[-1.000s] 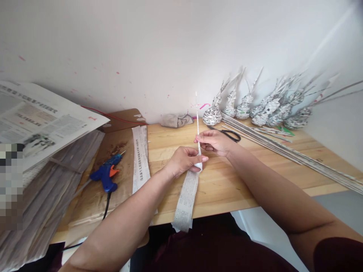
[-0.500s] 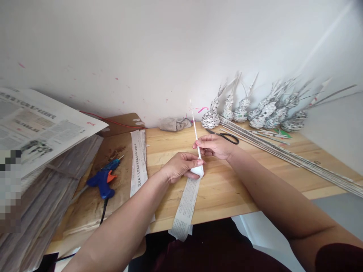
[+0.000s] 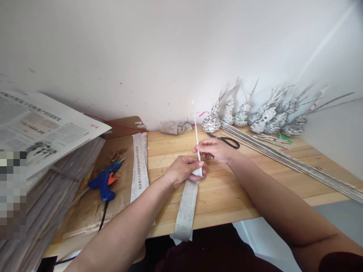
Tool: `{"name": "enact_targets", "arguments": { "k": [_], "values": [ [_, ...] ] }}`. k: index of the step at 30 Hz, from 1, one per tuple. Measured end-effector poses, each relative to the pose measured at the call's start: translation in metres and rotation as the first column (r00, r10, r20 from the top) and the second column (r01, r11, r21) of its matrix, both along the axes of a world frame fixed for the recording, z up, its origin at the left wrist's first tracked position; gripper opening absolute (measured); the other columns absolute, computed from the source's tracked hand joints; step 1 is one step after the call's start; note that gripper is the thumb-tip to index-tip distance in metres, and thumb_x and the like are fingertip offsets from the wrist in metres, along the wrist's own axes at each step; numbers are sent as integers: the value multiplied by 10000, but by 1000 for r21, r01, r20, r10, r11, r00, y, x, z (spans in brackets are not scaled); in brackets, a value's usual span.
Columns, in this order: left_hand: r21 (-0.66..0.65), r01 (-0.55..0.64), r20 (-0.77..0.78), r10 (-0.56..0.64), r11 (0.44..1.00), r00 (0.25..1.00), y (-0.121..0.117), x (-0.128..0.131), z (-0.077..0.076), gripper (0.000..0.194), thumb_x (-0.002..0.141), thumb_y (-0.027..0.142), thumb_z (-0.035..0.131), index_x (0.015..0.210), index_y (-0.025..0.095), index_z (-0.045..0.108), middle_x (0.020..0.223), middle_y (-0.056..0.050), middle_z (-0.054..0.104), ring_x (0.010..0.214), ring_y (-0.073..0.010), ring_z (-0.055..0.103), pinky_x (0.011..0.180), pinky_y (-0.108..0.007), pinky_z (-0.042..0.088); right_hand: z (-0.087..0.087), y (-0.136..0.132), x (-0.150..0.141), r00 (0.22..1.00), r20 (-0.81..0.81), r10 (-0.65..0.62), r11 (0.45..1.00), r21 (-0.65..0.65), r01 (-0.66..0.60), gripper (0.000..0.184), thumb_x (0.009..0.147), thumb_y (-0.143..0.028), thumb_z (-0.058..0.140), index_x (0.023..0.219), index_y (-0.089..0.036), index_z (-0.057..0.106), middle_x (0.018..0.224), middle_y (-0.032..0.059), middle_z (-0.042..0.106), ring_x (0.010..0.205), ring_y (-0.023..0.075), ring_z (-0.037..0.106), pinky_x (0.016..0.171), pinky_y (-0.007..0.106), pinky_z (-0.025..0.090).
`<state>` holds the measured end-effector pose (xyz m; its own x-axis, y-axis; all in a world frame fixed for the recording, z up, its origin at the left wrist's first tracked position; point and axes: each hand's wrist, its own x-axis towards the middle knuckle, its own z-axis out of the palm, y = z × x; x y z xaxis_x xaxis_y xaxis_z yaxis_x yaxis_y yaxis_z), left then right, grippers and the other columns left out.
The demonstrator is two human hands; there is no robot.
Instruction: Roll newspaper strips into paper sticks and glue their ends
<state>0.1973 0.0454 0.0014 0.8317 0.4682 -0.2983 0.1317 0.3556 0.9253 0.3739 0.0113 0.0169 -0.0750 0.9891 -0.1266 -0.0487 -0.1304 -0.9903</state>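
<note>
A newspaper strip (image 3: 185, 211) runs from the table's front edge up to my hands, where its upper end is rolled into a thin paper tube (image 3: 196, 130) that points up and away from me. My left hand (image 3: 185, 169) is closed on the strip where it folds into the tube, thumb on top. Just above it, my right hand (image 3: 214, 149) pinches the tube between thumb and fingers. The lower end of the strip hangs over the table edge near my lap. Black-handled scissors (image 3: 231, 142) lie just beyond my right hand.
Left of my hands lie cut newspaper strips (image 3: 138, 162), a blue glue gun (image 3: 103, 185) on cardboard, and stacked newspapers (image 3: 56, 128). Several woven paper figures (image 3: 211, 122) line the wall at the back right. Long paper sticks (image 3: 283, 158) stretch across the right side. A grey cloth (image 3: 176, 127) rests by the wall.
The whole view has shifted slightly. Both hands stay on the paper, and the left fingers have moved a little around the rolled end, covering more of the white fold.
</note>
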Motion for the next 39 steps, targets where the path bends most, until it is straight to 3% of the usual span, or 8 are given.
{"name": "enact_targets", "arguments": {
  "k": [4,12,17,26,32,37,39],
  "values": [
    [-13,26,-57,-27,1000,998,-2,0,2,430,655,458,712,890,101,665,785,-114,679,687,-170,649,619,-290,519,2,0,0,996,-82,-33,999,26,36,347,715,-407,683,940,-143,691,602,-9,507,536,65,438,373,174,200],
    [-2,59,-66,-59,998,996,-2,-1,3,389,639,431,732,841,106,667,791,-106,682,704,-163,645,630,-284,519,1,3,0,983,-120,-137,991,-11,137,259,652,-367,743,692,-131,643,516,-36,448,423,31,333,341,170,131],
    [22,85,-88,-83,996,993,-4,0,2,381,641,430,728,818,97,674,776,-108,678,686,-159,639,602,-269,514,2,3,2,980,-129,-153,987,22,157,307,688,-418,710,783,-128,677,541,-22,455,465,47,384,348,168,163],
    [136,47,-139,-28,990,990,-6,1,4,362,660,444,705,754,98,658,713,-95,673,584,-129,608,537,-248,509,6,3,-8,928,-1,-374,925,78,373,320,630,-430,748,633,-134,627,464,-47,389,401,33,292,353,189,111],
    [132,41,-136,-23,990,990,-6,1,4,354,663,438,702,753,99,657,709,-90,674,587,-131,611,548,-257,522,8,0,-5,982,9,-188,982,31,188,352,655,-458,710,753,-122,669,538,-23,464,472,55,380,373,194,142],
    [181,32,-134,-7,983,991,-5,2,3,342,675,429,695,726,93,653,683,-83,665,553,-119,598,521,-243,508,6,1,-7,911,203,-360,930,159,332,332,653,-452,709,670,-125,657,465,-50,421,433,43,314,390,205,171],
    [164,26,-120,-6,986,993,-4,1,4,348,683,429,690,750,89,656,689,-88,665,570,-127,609,527,-244,508,6,1,-6,917,183,-354,931,163,327,334,670,-458,696,696,-126,668,480,-47,421,441,46,332,389,203,166]
  ]
}}
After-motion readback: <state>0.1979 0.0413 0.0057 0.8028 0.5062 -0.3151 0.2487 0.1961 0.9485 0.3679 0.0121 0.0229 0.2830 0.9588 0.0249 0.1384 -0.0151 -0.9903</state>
